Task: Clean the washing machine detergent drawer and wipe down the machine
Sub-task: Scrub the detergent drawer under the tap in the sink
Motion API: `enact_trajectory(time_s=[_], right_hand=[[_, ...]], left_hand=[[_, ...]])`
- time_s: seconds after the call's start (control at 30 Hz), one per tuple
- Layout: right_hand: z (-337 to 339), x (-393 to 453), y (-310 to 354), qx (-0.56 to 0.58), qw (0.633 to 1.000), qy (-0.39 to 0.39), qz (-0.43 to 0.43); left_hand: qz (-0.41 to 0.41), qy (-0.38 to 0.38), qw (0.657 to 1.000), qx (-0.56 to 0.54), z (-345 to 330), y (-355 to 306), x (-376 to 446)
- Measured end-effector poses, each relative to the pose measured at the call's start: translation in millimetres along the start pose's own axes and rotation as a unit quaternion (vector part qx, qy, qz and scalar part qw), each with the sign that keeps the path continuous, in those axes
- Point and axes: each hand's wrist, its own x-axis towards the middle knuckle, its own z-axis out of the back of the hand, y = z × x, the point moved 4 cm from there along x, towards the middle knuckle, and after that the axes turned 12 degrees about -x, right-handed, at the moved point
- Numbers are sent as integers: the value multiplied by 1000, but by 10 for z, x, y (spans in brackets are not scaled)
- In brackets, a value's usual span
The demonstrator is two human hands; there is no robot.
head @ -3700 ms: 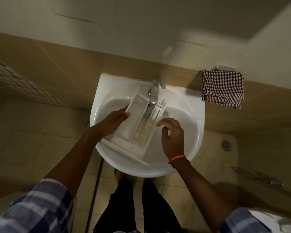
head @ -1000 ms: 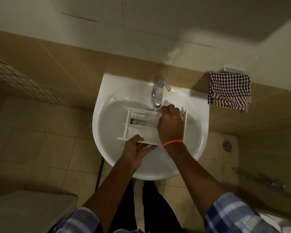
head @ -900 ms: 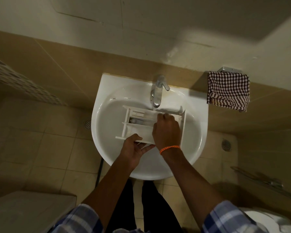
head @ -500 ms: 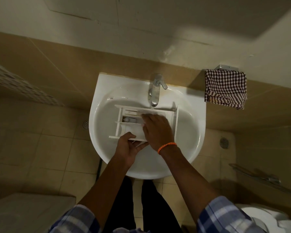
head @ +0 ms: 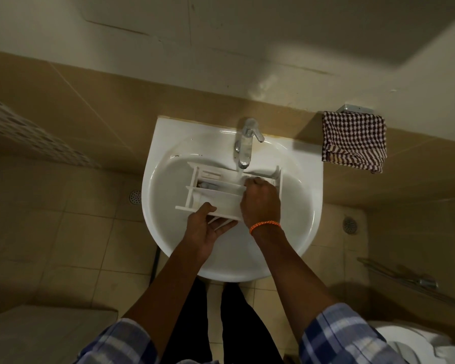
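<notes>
With the detergent drawer point(head: 216, 195) lying across the basin point(head: 163, 232) under the tap point(head: 244, 143) at 12 o'clock, the left hand point(head: 205, 229) grips its near edge while the right hand point(head: 260, 200), fingers curled into a compartment, should rub each corner under the stream.

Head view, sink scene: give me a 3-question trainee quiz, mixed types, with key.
1. True or false: the detergent drawer is held over the sink basin, below the tap.
2. Which hand supports the drawer's near edge from below?
A. left hand
B. right hand
C. neither
3. Fill in: the checked cloth hangs on the wall to the ____ of the sink.

Key: 1 true; 2 A, while the right hand, with the orange wristband, reaches into the drawer's compartments; 3 right.
</notes>
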Motion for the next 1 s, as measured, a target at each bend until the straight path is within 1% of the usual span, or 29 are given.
enact_trajectory(time_s=[0.03, 0.07, 0.13, 0.2, 0.23, 0.3, 0.4, 0.43, 0.47, 0.53, 0.6, 0.67, 0.73, 0.77, 0.8, 0.83, 0.87, 0.93, 1.0], right_hand=[[-5, 14, 9, -12, 1000, 14, -12], [-16, 27, 71, -14, 1000, 18, -4], [-32, 41, 283, 34, 998, 24, 56], [-20, 56, 430, 93, 988, 34, 123], [6, 75, 434, 111, 984, 42, 135], [27, 132, 302, 107, 987, 33, 119], [21, 172, -8, 50, 998, 19, 13], [13, 165, -45, 35, 999, 18, -10], [4, 159, -16, 29, 999, 17, -15], [-11, 143, 175, 68, 997, 28, 23], [-21, 118, 365, 124, 987, 49, 89], [-8, 140, 374, 164, 975, 78, 124], [2, 182, 216, 193, 970, 98, 107], [-2, 193, 101, 178, 976, 103, 74], [-8, 201, -11, 140, 985, 90, 35], [14, 193, -76, 87, 994, 62, 2], [15, 177, -79, 48, 998, 33, -12], [5, 134, 92, 30, 1000, 8, 4], [-8, 93, 312, 68, 996, 16, 60]], left_hand=[[-2, 0, 1000, 5, -14, 1, -1], [-4, 1, 1000, 12, -34, 0, 1], [-7, 3, 1000, 24, -69, -7, 12], [-11, 5, 999, 33, -72, -26, 34], [-14, 4, 999, 30, -63, -44, 41], [-22, 11, 1000, 11, -43, -89, 51], [-34, 18, 999, 9, -52, -115, 63], [-37, 19, 999, 19, -79, -123, 57], [-40, 23, 998, 30, -104, -130, 52], [-38, 29, 998, 46, -128, -139, 48], [-39, 25, 997, 55, -93, -168, 52], [-42, 22, 998, 46, -32, -205, 75], [-46, 13, 998, 28, 21, -233, 93], [-46, 5, 999, 21, 30, -238, 96], [-45, -1, 999, 21, 26, -236, 91], [-43, -4, 999, 26, 12, -225, 82], [-40, -2, 999, 35, -22, -206, 72], [-34, 15, 998, 46, -67, -155, 75], [-24, 32, 998, 53, -93, -121, 76]])
